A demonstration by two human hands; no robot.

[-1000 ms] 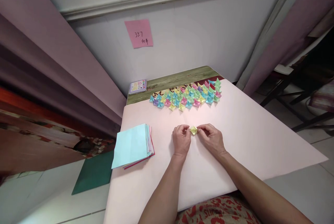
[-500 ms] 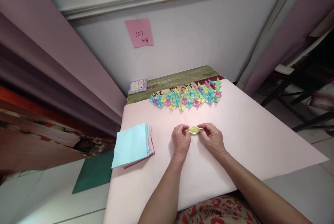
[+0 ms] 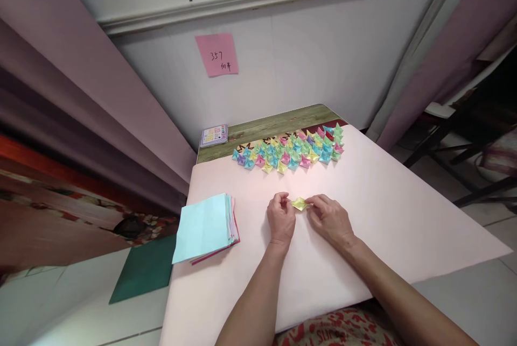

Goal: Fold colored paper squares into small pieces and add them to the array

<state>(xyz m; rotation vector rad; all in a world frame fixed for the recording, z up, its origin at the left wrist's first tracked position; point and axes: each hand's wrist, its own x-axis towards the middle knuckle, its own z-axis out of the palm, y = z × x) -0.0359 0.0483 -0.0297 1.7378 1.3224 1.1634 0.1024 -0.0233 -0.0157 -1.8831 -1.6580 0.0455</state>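
A small yellow folded paper boat (image 3: 299,204) is between my two hands, just above the pink-white sheet. My left hand (image 3: 281,219) pinches its left tip between thumb and fingers. On the other side, my right hand (image 3: 330,220) grips the right end, its fingers lying along the paper's edge. Beyond the hands, several folded paper boats (image 3: 285,158) in green, blue, yellow, pink and purple stand crowded in rows. To the left lies a stack of square coloured paper (image 3: 203,228) with a light blue sheet on top.
The pink-white sheet (image 3: 379,211) covers most of the table and overhangs at the right. A pack of small cards (image 3: 214,135) sits on the bare green wood strip (image 3: 258,125) at the back. A pink note (image 3: 217,55) is stuck to the wall; curtains (image 3: 133,66) hang at the left.
My right hand has turned slightly, its fingers shifting in over the boat's right end. The left hand keeps its pinch. The whole view has dropped a little in the frame.
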